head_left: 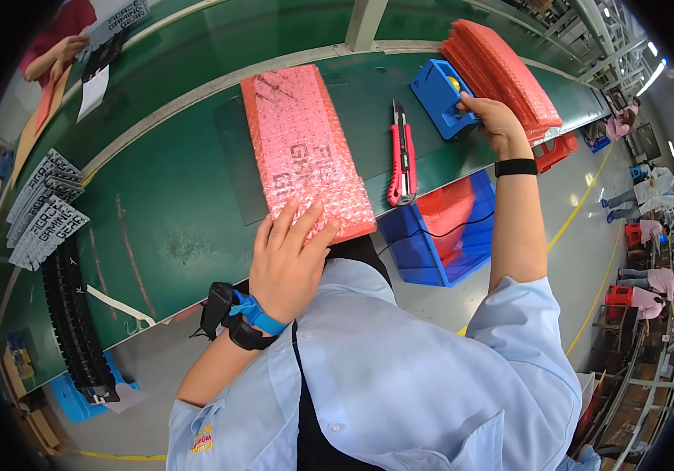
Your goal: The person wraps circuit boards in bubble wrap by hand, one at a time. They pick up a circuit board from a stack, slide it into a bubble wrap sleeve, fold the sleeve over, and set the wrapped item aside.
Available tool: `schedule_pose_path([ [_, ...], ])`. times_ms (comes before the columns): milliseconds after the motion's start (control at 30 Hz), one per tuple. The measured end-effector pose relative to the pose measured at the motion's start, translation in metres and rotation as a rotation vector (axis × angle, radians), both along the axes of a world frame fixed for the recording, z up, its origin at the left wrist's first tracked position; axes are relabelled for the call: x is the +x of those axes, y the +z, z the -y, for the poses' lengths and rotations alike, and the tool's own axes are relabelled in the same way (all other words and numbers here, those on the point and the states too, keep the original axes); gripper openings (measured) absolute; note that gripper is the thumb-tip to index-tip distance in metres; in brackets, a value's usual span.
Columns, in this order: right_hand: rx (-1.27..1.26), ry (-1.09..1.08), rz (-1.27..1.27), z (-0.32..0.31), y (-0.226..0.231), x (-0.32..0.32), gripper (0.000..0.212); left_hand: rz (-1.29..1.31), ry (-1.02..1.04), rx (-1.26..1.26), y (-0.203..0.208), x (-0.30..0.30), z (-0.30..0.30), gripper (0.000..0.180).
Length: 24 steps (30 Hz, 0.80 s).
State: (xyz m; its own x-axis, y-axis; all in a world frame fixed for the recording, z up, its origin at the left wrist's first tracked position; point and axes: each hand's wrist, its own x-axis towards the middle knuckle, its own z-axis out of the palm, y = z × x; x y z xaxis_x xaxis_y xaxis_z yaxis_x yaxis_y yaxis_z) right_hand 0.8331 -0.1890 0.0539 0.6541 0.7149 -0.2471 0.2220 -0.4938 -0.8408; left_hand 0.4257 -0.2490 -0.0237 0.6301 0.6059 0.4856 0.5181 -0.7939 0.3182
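A flat item in a pink-red bubble-wrap bag point(297, 133) lies on the green bench in front of me, with dark printing showing through. My left hand point(290, 247) rests flat on its near end, fingers spread. At the right, my right hand point(495, 122) is at the blue tape dispenser point(440, 93), which holds a yellow-cored roll. Its thumb and forefinger are pinched together by the dispenser's near side; whatever they hold is too small to make out. Between bag and dispenser lies a red utility knife point(402, 157).
Behind the dispenser is a stack of red bubble-wrap bags point(502, 74). A blue bin point(447, 235) with red wrap stands below the bench edge. Printed grey packages point(46, 208) and black ridged strips point(74, 322) lie at left. A co-worker's hand point(70, 49) holds a package across the bench.
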Motion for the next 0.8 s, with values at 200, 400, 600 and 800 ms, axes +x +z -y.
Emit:
schedule_pose_path([
  [200,0.445,0.095,-0.154,0.008,0.000,0.018,0.024,0.010,-0.006,-0.003,0.000,0.001,-0.001,0.039],
  [400,0.514,0.108,-0.013,0.050,0.041,-0.024,0.022,-0.003,0.025,0.011,-0.002,-0.002,-0.001,0.038],
  [600,0.148,0.139,-0.132,0.085,-0.001,-0.015,0.023,-0.007,0.020,0.011,0.000,0.000,0.000,0.040],
  [800,0.156,0.008,-0.068,0.075,-0.036,-0.026,0.024,-0.034,0.020,0.010,0.001,0.000,-0.001,0.041],
])
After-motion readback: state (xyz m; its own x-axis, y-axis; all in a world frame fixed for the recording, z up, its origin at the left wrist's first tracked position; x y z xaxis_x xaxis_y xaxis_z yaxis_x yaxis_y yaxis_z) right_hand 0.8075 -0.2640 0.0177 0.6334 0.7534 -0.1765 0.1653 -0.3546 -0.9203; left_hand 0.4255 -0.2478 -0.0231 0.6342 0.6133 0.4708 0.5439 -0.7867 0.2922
